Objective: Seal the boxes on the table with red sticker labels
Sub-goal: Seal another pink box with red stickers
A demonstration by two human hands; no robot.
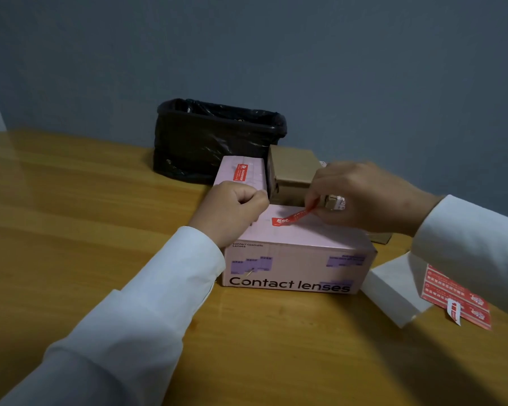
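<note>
A pink box (294, 265) printed "Contact lenses" sits at the middle of the wooden table (71, 215). A red sticker label (289, 217) lies partly on its top, its right end lifted. My right hand (361, 197) pinches that raised end. My left hand (232, 209) rests as a fist on the box's left top edge, fingers curled, nothing visibly held. Behind stands a second pink box (247, 168) with a red label (240, 172) stuck on its top. A brown cardboard box (294, 168) stands beside it.
A black bin with a black liner (214, 136) stands at the back against the grey wall. At the right lie a white box (393, 288) and a sheet of red labels (455, 297), partly under my right sleeve.
</note>
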